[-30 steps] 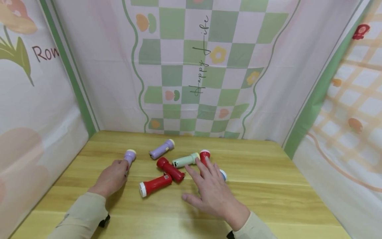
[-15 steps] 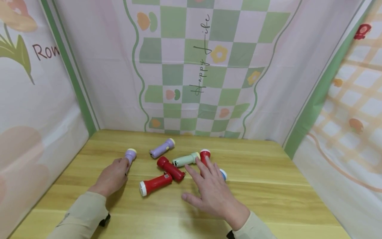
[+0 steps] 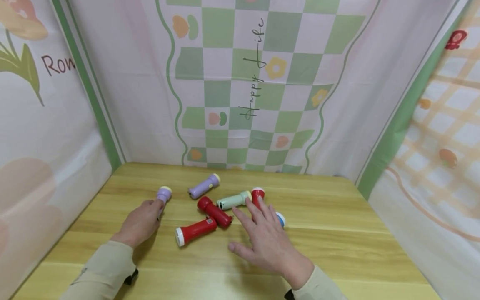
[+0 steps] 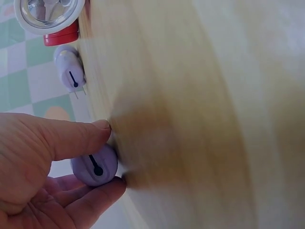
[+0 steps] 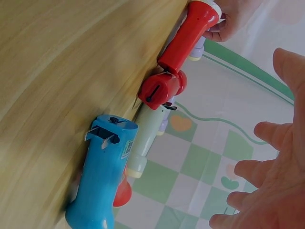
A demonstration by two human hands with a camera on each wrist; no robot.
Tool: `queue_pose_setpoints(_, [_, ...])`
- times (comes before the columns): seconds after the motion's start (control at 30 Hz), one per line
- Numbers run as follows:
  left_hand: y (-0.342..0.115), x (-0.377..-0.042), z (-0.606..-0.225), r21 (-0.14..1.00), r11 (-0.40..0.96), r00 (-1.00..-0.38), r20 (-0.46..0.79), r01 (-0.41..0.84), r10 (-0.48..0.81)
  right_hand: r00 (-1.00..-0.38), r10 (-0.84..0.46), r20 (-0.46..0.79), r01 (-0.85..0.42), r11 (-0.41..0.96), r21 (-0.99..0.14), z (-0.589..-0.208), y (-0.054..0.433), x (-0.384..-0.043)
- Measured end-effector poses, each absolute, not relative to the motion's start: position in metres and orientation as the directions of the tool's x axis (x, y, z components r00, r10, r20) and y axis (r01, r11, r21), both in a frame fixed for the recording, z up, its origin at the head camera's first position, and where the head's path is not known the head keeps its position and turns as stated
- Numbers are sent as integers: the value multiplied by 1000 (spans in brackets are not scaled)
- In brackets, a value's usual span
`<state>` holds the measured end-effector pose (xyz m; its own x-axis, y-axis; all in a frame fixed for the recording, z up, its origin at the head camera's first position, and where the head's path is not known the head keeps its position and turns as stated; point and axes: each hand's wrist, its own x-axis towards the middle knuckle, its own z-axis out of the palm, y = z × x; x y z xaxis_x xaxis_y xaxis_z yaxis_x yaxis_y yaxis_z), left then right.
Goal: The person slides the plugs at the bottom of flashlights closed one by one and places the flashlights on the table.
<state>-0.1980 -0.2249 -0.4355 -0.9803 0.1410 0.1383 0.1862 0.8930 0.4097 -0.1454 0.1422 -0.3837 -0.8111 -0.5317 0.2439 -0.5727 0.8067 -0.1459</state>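
My left hand (image 3: 138,223) pinches a purple flashlight (image 3: 163,194) between thumb and fingers at the table's left. Its slotted tail end faces the left wrist camera, and the hand covers much of the body in the head view. Held with fingers spread, my right hand (image 3: 268,241) hovers over the right part of the group and grips nothing. Beneath it lie a blue flashlight (image 5: 102,171), mostly hidden in the head view, and a red flashlight (image 3: 256,195) with a white rim. A pale green flashlight (image 3: 233,201) lies just beyond the right fingertips.
Between the hands, a dark red flashlight (image 3: 213,212) touches a red, white-headed flashlight (image 3: 196,231). Another purple flashlight (image 3: 203,186) lies farther back. Patterned cloth (image 3: 247,96) hangs behind the wooden table (image 3: 337,250) and along both sides.
The head view has shifted very slightly. Both hands and all the flashlights otherwise keep their places.
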Motion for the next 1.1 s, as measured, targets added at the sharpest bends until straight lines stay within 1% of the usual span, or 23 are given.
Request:
queue_pose_setpoints(0.17, [-225, -199, -437, 333, 913, -967, 176, 234, 184, -814, -530, 239, -570, 808, -150, -384, 143, -146])
queue_pose_setpoints(0.57, [-224, -197, -436, 323, 916, -965, 186, 240, 187, -809, -535, 245, -577, 803, -152, -384, 143, -146])
queue_pose_setpoints(0.8, [-223, -198, -434, 336, 915, -970, 168, 224, 176, -812, -533, 240, -574, 803, -158, -384, 143, -146])
queue_pose_setpoints(1.1, [-220, -197, -433, 310, 925, -971, 169, 217, 171, -814, -528, 243, -570, 807, -154, -385, 144, -147])
